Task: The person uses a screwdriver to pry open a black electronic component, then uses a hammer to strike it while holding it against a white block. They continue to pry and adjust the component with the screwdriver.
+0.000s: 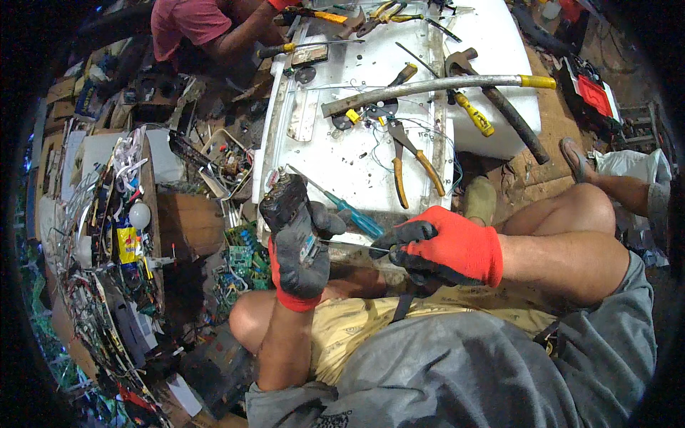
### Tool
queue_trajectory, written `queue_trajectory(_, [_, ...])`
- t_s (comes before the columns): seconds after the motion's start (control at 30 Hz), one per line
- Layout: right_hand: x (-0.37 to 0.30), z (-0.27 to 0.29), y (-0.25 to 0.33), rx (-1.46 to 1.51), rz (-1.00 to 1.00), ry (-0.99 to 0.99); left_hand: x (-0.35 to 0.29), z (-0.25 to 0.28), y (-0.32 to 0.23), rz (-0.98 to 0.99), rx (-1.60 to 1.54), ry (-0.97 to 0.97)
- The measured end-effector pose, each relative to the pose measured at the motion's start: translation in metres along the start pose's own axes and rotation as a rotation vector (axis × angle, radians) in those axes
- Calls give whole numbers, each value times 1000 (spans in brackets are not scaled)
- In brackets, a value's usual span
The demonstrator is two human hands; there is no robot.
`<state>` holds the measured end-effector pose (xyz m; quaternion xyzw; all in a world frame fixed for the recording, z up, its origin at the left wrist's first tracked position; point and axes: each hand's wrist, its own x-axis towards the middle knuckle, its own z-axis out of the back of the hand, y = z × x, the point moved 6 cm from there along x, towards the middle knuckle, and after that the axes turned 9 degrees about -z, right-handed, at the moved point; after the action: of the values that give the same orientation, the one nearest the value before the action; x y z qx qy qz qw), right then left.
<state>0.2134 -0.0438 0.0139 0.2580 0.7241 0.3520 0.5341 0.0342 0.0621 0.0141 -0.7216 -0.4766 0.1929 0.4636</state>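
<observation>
Left hand (300, 250) gripping dark small part (283, 200); right hand (439, 246) closed on thin metal probe (353, 245), near white panel's (342, 160) front edge

A small yellow packet (129, 245) with blue and red print lies well left of the gloved hands; no screens show.

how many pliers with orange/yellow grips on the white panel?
2: one orange-handled pair mid-panel, one yellow-handled pair beside the grey pipe. More tools at the far edge are unclear.
</observation>
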Motion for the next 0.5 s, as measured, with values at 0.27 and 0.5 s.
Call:
queue_trajectory(0.27, [-16,-2,24,-373,54,-127,0,-2,6,-10,-76,16])
queue_trajectory(0.5, [-22,-14,27,-877,432,-381,0,-2,13,10,-23,-7])
